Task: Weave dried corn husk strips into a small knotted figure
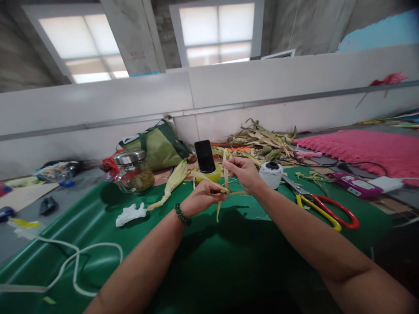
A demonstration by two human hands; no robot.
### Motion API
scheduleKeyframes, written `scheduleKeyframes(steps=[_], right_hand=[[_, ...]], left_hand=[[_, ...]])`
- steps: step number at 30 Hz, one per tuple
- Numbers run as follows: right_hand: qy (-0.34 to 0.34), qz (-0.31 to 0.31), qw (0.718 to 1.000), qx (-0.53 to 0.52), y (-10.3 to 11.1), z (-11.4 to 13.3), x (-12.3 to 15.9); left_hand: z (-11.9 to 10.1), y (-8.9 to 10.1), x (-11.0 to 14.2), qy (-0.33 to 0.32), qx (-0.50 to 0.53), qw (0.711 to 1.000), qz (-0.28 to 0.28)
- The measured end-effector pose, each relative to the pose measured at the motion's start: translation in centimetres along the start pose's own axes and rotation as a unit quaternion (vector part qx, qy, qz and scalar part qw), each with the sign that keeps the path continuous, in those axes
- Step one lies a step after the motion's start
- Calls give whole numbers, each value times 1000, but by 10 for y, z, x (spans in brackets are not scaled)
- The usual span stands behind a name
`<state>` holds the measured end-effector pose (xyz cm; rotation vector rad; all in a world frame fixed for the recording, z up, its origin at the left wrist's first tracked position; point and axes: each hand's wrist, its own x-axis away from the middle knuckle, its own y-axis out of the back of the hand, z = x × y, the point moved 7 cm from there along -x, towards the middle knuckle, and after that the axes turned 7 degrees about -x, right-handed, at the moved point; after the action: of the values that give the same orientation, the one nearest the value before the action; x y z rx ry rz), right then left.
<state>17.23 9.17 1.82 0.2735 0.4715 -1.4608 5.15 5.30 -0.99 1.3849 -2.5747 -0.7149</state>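
Observation:
My left hand (207,194), with a dark green bead bracelet (182,214) on its wrist, pinches a small bundle of pale corn husk strips (218,211) above the green mat (209,261). A strip end hangs down below the fingers. Just above and to the right, my right hand (244,172) is closed on an upright husk strip (226,174). Another thin strip runs sideways between the hands. Behind them a dark phone (205,156) leans upright in a yellow round holder (212,174). A whole corn husk (172,184) lies left of my left hand.
Right are a white thread spool (271,174), red-and-yellow-handled scissors (319,205) and a purple power strip (355,184). Left stand a glass jar (135,172), a green bag (160,146), crumpled tissue (131,214) and a white cord (77,261). A husk pile (262,139) lies behind.

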Motion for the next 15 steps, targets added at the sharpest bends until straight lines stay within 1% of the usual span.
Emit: scheduleKeyframes(steps=[2,4,6,8,10,11,13,15], right_hand=[[17,-21,999,17,3,0,0],[57,-32,996,66,4,7,3],[105,-15,985,137,0,16,6],[126,52,968,209,-8,22,10],[116,154,948,253,-19,21,13],[110,196,939,259,-22,21,15],[110,246,930,250,-24,22,16],[116,268,925,241,-23,24,16]], left_hand=[[1,1,1,18,25,1000,-8],[2,1,2,43,55,998,-8],[3,3,2,61,86,994,-24],[4,11,2,64,111,989,-69],[5,22,3,64,133,982,-121],[6,26,3,69,142,978,-136],[7,30,4,84,158,974,-139],[7,32,4,97,170,973,-124]])
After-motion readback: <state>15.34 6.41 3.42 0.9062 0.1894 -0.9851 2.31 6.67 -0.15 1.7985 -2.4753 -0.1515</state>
